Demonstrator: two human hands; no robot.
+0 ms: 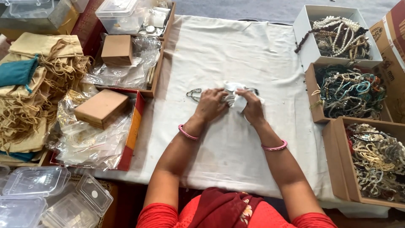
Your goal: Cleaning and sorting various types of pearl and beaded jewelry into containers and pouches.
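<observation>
Both hands, left (211, 104) and right (252, 106), pinch a small white cloth pouch (234, 96) mid-desk (beads apparently half inside); a dark beaded strand (193, 93) lies left, unpacked.

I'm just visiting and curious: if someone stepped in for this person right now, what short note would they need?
Left hand and right hand: both closed on a small white pouch at mid-table, on the white cloth.
A dark beaded piece lies on the cloth just beside the left hand.
Three boxes of beaded jewellery stand to the right; tan drawstring bags are piled to the left.
Done: pouch in hand. Left: what goes inside cannot be seen.
</observation>
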